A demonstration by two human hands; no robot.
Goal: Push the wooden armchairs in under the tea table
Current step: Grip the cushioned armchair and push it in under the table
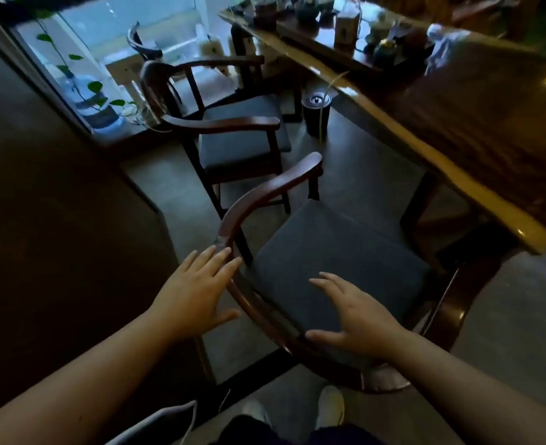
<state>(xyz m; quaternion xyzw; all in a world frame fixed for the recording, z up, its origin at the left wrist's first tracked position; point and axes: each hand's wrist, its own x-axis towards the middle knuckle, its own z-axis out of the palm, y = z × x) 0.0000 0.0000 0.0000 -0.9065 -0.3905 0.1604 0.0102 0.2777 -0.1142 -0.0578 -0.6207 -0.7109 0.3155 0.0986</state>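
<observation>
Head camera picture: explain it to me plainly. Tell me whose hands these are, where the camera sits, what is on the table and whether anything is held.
There is no machine here. A person wears a wide-angle camera on the head, looking forward and down, so you see their own arms. The left hand is open, fingertips at the curved back rail of the nearest armchair. The right hand is open too, spread above the same rail; neither grips anything yet. A second armchair stands farther off, also pulled out from the tea table. The table's far end carries tea ware and small containers, too blurred to name. A dark cylinder stands on the floor.
</observation>
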